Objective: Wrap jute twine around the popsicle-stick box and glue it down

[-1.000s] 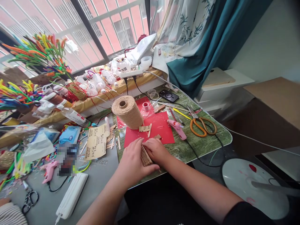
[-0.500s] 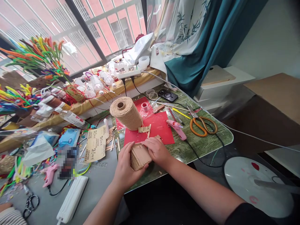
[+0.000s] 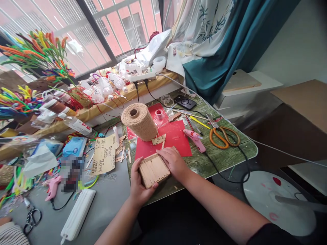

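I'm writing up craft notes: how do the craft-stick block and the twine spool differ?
The craft-stick block has a flat face with corners; the twine spool is round, with a hole in its top. The block shows flat sticks side by side, the spool wound strands. The left hand and right hand hold the block, while the spool stands untouched. Both are light brown.

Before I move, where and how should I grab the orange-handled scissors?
Probably by the orange handle loops of the scissors, coming from the near side with your right hand: they lie flat, loops toward you and blades pointing away.
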Tool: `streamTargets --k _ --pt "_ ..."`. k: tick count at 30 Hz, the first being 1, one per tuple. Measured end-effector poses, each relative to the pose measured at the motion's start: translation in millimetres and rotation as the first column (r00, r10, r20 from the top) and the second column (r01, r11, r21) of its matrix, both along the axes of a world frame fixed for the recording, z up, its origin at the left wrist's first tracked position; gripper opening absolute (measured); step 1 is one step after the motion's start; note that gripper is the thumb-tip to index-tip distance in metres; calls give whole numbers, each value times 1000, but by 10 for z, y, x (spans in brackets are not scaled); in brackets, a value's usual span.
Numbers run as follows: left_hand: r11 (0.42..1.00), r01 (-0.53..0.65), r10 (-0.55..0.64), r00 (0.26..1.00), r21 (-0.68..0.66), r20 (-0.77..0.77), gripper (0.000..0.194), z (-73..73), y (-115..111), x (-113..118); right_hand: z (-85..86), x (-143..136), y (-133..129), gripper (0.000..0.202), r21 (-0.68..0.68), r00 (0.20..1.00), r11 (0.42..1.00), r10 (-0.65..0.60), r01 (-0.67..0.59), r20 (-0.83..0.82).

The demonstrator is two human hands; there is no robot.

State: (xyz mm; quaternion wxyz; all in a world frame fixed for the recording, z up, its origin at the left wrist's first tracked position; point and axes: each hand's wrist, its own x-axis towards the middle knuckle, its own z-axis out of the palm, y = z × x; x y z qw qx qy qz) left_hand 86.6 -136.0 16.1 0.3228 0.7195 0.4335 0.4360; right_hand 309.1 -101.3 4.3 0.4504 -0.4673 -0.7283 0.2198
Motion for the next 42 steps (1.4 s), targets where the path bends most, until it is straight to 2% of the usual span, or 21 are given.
streamTargets --k 4,10,13,16,18,20,24,29,33,36,42 --pt "1000 13 -11 994 14 -109 99 -16 0 -41 9 8 14 33 -3 1000 1000 5 -5 -16" --pt "999 37 -38 983 -7 -180 94 67 -19 -119 11 -25 25 32 37 996 998 55 -52 -71" --pt "997 73 -82 949 -39 -304 94 207 0 -171 21 -43 37 28 36 989 998 55 -51 -136" --pt "992 99 -126 874 -82 -468 93 439 32 -179 25 -51 50 26 29 978 998 60 -55 -200" --pt "992 90 -127 816 -92 -563 94 583 55 -129 19 -52 56 25 25 972 998 64 -60 -227" --pt "995 82 -103 771 -62 -629 100 662 88 -35 8 -53 57 24 23 969 997 71 -67 -238" --pt "997 73 -67 724 -20 -687 116 614 181 176 -1 -57 50 23 23 968 997 74 -71 -238" --pt "998 57 -40 703 0 -711 100 529 228 266 38 -68 52 22 35 977 999 47 -41 -207" --pt "998 69 -39 680 11 -732 103 554 203 267 49 -66 54 22 42 983 999 31 -24 -184" --pt "998 54 -19 662 22 -750 109 578 190 293 34 -51 16 25 55 994 998 18 -13 -106" --pt "999 37 -3 677 30 -736 93 605 183 339 22 -16 -73 26 3 992 999 -45 45 121"
